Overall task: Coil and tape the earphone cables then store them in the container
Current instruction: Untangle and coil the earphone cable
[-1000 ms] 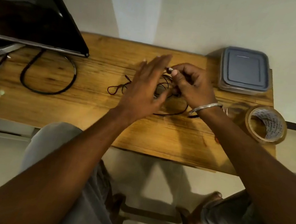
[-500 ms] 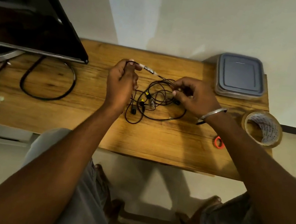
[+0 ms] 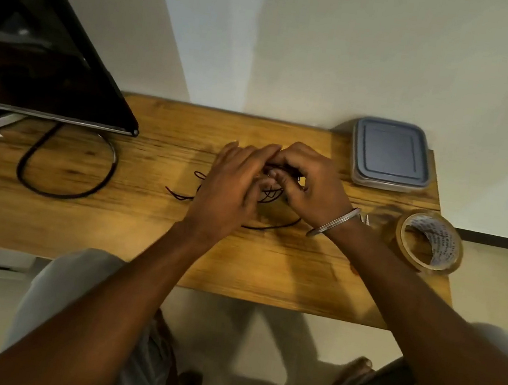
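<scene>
Right hand (image 3: 309,187): fingers curled round the bunched earphone cables (image 3: 270,192). Left hand (image 3: 233,189): fingers lie across the same bunch, touching the right fingertips; blurred, so we cannot tell whether it grips. We note loose black strands trailing on the desk (image 3: 140,241) from under both hands. Hands and cables sit left of the container (image 3: 390,153), near it but apart. Container lid is on. Tape roll (image 3: 430,241) lies in front of the container, toward us. Monitor (image 3: 35,60) stands far left of the container.
</scene>
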